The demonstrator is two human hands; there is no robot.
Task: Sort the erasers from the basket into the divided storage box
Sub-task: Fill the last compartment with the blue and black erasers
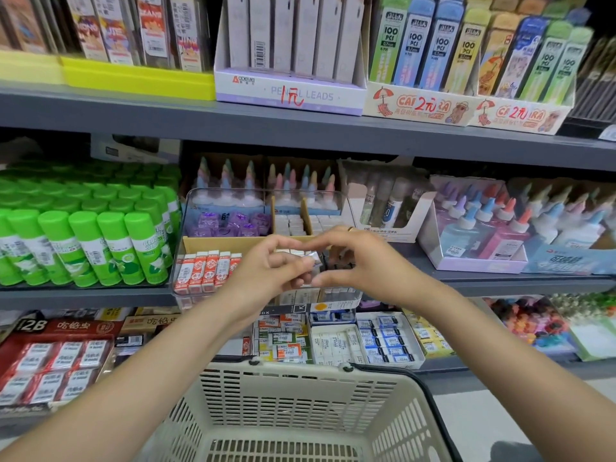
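Observation:
A clear divided storage box (186,208) stands on the middle shelf. It holds purple erasers (230,223) at the back left, white erasers (295,223) at the back, and red-and-white erasers (208,270) at the front left. Both hands meet over the box's front middle. My left hand (266,271) pinches a small wrapped eraser (311,261) in its fingertips. My right hand (360,261) touches the same eraser with its curled fingers. The beige plastic basket (300,395) sits below, and its visible floor is bare.
Green glue sticks (83,241) crowd the shelf left of the box. Glue bottles in display cartons (483,228) stand to the right. Boxed erasers (333,341) fill the shelf below. Pencil-lead displays (293,91) line the shelf above.

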